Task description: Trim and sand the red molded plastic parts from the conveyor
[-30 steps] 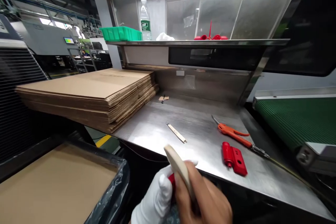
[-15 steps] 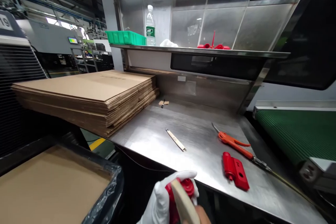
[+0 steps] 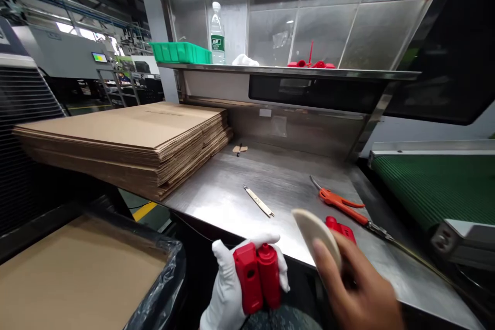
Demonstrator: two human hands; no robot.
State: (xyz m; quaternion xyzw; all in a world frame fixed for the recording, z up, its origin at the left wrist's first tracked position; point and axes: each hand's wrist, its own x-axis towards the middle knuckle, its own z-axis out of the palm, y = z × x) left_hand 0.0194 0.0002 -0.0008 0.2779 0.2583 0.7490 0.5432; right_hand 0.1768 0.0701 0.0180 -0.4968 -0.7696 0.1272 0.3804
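Note:
My left hand (image 3: 224, 286), in a white glove, is closed round a red plastic part (image 3: 248, 277) in front of the table edge. The part has a block with a dark hole beside a bottle-shaped cylinder. My bare right hand (image 3: 361, 289) grips a flat beige piece with a curved edge (image 3: 317, 237), apart from the red part. Behind the right hand, a second red plastic part (image 3: 342, 228) lies on the metal table (image 3: 216, 206), partly hidden. An orange air blow gun (image 3: 342, 205) with a hose lies beyond it, and a cream-handled cutter-like tool (image 3: 258, 200) lies mid-table.
Flat cardboard sheets (image 3: 127, 126) are stacked at the left. A plastic-lined bin (image 3: 176, 263) with cardboard inside stands lower left. The shelf (image 3: 270, 69) bears a green tray (image 3: 180, 54), a water bottle (image 3: 217, 36) and red pieces (image 3: 311, 64). A green conveyor (image 3: 436, 191) runs at the right.
My right hand has moved right and up with the beige piece, away from the red part. The red part in my left hand now shows its block and cylinder upright.

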